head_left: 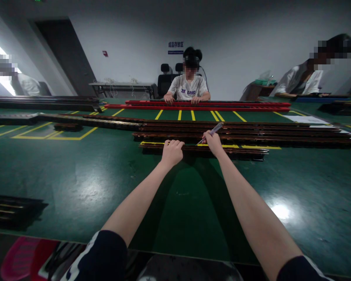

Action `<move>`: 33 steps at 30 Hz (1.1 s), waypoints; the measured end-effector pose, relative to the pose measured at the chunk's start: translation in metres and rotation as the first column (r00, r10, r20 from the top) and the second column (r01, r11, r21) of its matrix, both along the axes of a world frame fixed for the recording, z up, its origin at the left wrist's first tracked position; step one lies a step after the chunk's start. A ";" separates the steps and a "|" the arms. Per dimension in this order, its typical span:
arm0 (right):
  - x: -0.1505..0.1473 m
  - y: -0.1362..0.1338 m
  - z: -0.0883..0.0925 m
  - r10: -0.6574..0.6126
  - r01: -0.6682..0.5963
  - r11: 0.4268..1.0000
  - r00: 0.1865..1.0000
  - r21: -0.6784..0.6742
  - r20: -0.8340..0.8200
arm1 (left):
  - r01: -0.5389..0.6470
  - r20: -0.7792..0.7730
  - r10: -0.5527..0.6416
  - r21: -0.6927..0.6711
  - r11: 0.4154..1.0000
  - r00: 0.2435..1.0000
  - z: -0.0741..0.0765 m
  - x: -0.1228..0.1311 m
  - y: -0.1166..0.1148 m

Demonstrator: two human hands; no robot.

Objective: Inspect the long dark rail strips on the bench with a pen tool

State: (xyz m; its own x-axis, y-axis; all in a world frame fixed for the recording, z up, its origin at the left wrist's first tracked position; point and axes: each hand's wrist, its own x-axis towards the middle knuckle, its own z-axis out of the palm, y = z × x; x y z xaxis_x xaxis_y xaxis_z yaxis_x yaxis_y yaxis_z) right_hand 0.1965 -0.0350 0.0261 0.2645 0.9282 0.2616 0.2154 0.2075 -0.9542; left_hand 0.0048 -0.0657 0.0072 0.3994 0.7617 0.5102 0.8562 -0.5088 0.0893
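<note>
In the head view my right hand (213,141) grips a slim, pale pen (216,128), its tip slanting down to the left toward a dark strip. My left hand (173,151) is closed over that long dark strip (236,152), fingers bent across its far edge; the fingertips are partly hidden. The strip lies crosswise on the green table (175,195), with a shiny, brownish edge. Just beyond it rests a bundle of similar long dark strips (280,134), running off to the right.
Opposite sits a person (190,86) with both hands on long red profiles (236,107). Another person (304,80) works at the right. Dark profiles (41,103) lie at the far left, and a short stack (14,208) sits near the left front edge. Yellow tape marks the table.
</note>
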 end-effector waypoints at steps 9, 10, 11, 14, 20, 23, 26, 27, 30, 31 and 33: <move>-0.001 -0.002 0.002 0.004 -0.004 1.000 1.000 -0.010 -0.009 | 0.046 0.012 -0.046 -0.006 0.999 0.999 -0.002 0.001 0.001; -0.001 -0.002 0.002 0.006 -0.006 1.000 1.000 -0.010 -0.010 | 0.044 0.002 -0.044 -0.004 0.999 0.999 -0.003 0.000 0.002; -0.001 -0.002 0.002 0.010 -0.010 1.000 1.000 -0.008 -0.010 | 0.041 -0.008 -0.041 -0.001 0.999 0.999 -0.003 0.000 0.002; -0.001 -0.002 0.001 0.016 -0.016 1.000 1.000 0.004 -0.005 | 0.036 -0.025 -0.036 0.008 0.999 0.999 -0.004 0.000 0.003; -0.002 -0.003 0.001 0.004 -0.004 1.000 1.000 0.025 0.013 | 0.021 -0.037 -0.020 0.011 1.000 0.999 -0.004 0.001 0.002; -0.003 -0.003 0.002 0.001 -0.001 1.000 1.000 0.028 0.012 | 0.010 -0.042 -0.009 0.012 1.000 0.999 -0.004 0.002 0.002; -0.003 -0.002 0.002 0.000 0.000 0.999 1.000 0.038 0.012 | 0.001 -0.044 0.000 0.016 1.000 0.999 -0.005 0.002 0.002; -0.003 -0.002 0.001 0.000 -0.001 0.999 1.000 0.043 0.012 | 0.001 -0.043 -0.001 0.017 1.000 0.999 -0.005 0.002 0.002; -0.002 -0.001 -0.001 0.007 -0.008 0.998 1.000 0.056 0.014 | 0.013 -0.042 -0.012 0.016 1.000 0.999 -0.006 0.002 0.002; -0.002 0.000 -0.001 0.010 -0.011 0.998 1.000 0.056 0.018 | 0.017 -0.040 -0.016 0.018 1.000 0.999 -0.006 0.002 0.002; -0.002 0.000 -0.001 0.013 -0.015 0.998 0.999 0.054 0.033 | 0.020 -0.032 -0.019 0.025 0.999 0.999 -0.006 0.002 0.002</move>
